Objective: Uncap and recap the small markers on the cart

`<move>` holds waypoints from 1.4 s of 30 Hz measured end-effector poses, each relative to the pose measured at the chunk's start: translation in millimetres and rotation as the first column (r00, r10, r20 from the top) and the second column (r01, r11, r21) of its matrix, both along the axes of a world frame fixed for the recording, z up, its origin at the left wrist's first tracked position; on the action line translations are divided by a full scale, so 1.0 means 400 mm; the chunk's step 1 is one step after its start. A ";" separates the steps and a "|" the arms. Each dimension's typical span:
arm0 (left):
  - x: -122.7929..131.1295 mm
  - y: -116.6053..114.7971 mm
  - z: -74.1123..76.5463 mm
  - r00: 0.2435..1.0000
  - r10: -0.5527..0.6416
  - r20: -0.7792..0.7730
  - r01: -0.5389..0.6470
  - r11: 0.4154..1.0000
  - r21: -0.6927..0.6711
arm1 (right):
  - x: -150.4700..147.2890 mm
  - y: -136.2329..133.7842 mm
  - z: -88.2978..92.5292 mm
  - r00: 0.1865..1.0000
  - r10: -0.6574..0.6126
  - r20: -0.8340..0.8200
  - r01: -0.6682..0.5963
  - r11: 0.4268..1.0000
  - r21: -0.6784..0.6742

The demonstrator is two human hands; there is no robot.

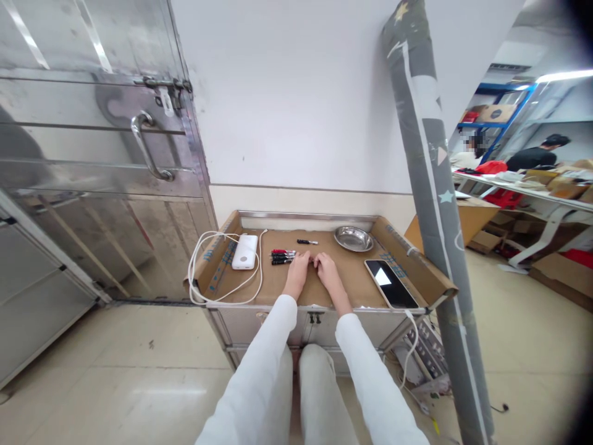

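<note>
Several slim pens (280, 256), mostly black with one showing red, lie side by side in a small bundle on the cardboard-covered tabletop (273, 288), just beside the left hand (300, 271) at between nine and ten o'clock from the paired hands. A lone black pen (306, 241) with a pale end lies apart from them, near twelve o'clock.

A white power bank (245, 252) lies farther out at nine o'clock, and a white cable (191, 266) loops around it and over the tabletop's raised cardboard side. A shiny metal bowl (353, 239) sits at two o'clock; a phone (391, 285) lies face up just past three. At the right end leans a tall grey roll (438, 179) patterned with stars. The left hand hides the near ends of some bundled pens.

Forearms in white sleeves (264, 355) reach in from seven and five o'clock, bringing the left hand and the right hand (328, 271) close together. The fingers of both are curled inward, with tips near each other around something small and dark; I cannot tell what it is or how firmly either hand grips it.
</note>
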State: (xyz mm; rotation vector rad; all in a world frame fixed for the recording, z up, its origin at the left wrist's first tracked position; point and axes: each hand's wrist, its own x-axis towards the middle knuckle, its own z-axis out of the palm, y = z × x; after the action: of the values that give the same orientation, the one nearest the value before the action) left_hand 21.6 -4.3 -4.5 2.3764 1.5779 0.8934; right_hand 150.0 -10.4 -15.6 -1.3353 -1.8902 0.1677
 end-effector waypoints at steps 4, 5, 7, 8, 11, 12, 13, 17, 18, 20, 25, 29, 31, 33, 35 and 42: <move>0.000 0.000 -0.008 1.000 0.003 0.001 -0.003 1.000 0.014 | 0.000 0.002 -0.002 0.999 0.020 -0.032 -0.019 1.000 0.022; 0.000 -0.001 -0.009 1.000 0.010 -0.003 -0.010 1.000 0.009 | 0.000 0.002 -0.002 0.999 0.028 -0.042 -0.027 0.999 0.028; -0.001 -0.001 -0.009 1.000 0.021 -0.017 -0.021 1.000 0.003 | 0.001 0.003 -0.003 0.997 0.050 -0.060 -0.048 0.998 0.036; -0.001 0.000 -0.009 0.999 0.021 -0.028 -0.021 1.000 0.005 | 0.001 0.003 -0.003 0.996 0.060 -0.068 -0.057 0.998 0.039; 0.000 0.001 -0.011 0.997 0.012 -0.076 -0.010 0.999 0.030 | 0.003 0.007 -0.006 0.992 0.087 -0.087 -0.083 0.996 0.043; 0.000 0.001 -0.012 0.996 0.012 -0.093 -0.008 0.999 0.038 | 0.004 0.009 -0.007 0.992 0.092 -0.092 -0.088 0.995 0.043; 0.000 0.001 -0.013 0.994 0.012 -0.107 -0.007 0.999 0.043 | 0.005 0.010 -0.008 0.991 0.097 -0.093 -0.093 0.995 0.041; 0.000 -0.004 -0.010 0.990 0.032 -0.135 -0.026 0.999 0.044 | 0.006 0.012 -0.012 0.990 0.103 -0.093 -0.099 0.994 0.039; 0.000 -0.006 -0.008 0.990 0.039 -0.137 -0.033 0.998 0.045 | 0.006 0.011 -0.012 0.990 0.102 -0.094 -0.099 0.994 0.040; 0.000 -0.010 -0.004 0.990 0.041 -0.135 -0.035 0.998 0.051 | 0.004 0.008 -0.011 0.990 0.101 -0.095 -0.098 0.994 0.041; -0.001 -0.009 -0.003 0.990 0.035 -0.140 -0.022 0.996 0.090 | -0.002 0.002 -0.007 0.990 0.103 -0.095 -0.099 0.994 0.045; -0.003 -0.004 -0.010 0.992 0.029 -0.125 -0.015 0.994 0.112 | -0.004 0.001 -0.007 0.988 0.119 -0.095 -0.114 0.992 0.054; -0.004 -0.002 -0.013 0.994 0.015 -0.107 -0.004 0.994 0.109 | -0.003 0.003 -0.009 0.990 0.111 -0.087 -0.107 0.993 0.052; -0.005 -0.002 -0.014 0.997 0.005 -0.082 0.003 0.995 0.100 | -0.002 0.005 -0.011 0.993 0.090 -0.079 -0.087 0.995 0.039; -0.004 -0.002 -0.014 0.999 0.000 -0.053 0.005 0.996 0.088 | -0.001 0.007 -0.012 0.995 0.071 -0.071 -0.069 0.997 0.021; -0.001 -0.001 -0.011 0.997 0.021 -0.079 -0.014 0.997 0.080 | 0.000 0.008 -0.008 0.998 0.058 -0.027 -0.057 0.998 0.026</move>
State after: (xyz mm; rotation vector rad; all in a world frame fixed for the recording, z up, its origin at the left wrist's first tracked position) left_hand 21.2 -4.9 -8.8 2.4854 1.6236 0.8919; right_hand 150.1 -7.3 -18.8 -1.2564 -1.9024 0.1908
